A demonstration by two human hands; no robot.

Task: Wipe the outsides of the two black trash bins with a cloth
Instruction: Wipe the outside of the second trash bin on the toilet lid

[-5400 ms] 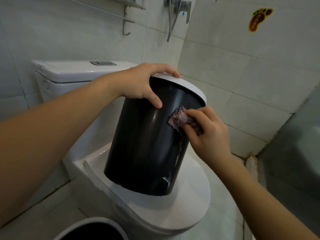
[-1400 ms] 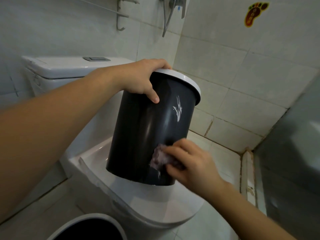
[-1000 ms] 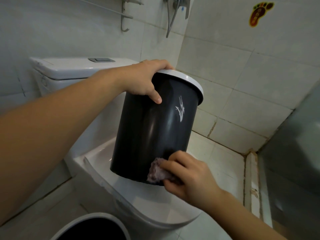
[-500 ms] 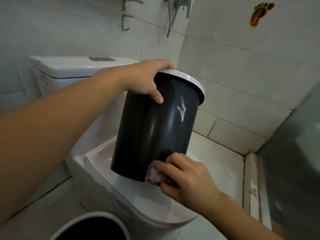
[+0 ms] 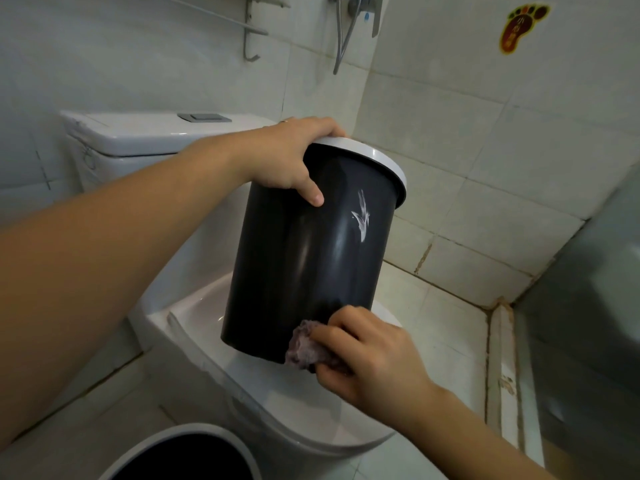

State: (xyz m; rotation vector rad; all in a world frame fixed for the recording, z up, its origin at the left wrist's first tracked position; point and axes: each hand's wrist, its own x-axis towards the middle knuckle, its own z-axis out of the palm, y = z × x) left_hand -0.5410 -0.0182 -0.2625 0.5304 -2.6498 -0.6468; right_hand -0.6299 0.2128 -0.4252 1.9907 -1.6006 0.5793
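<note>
Head view: left hand [image 5: 287, 157] grips the black trash bin [image 5: 308, 258] rim at 12 o'clock — right hand [image 5: 374, 358] fingers pinch the purple cloth [image 5: 304, 348] at its base.

One head camera looks forward and down, very near the hands [image 5: 372, 355], over the toilet [image 5: 242, 393] toward the tiled corner.

Count on inspection: two black trash bins, one [image 5: 311, 258] on the closed toilet [image 5: 242, 386], one [image 5: 183, 455] cut off by the lower edge. One cloth [image 5: 304, 349]. Two hands, left hand [image 5: 291, 157] and right hand [image 5: 374, 362]. One footprint sticker [image 5: 519, 27].
</note>
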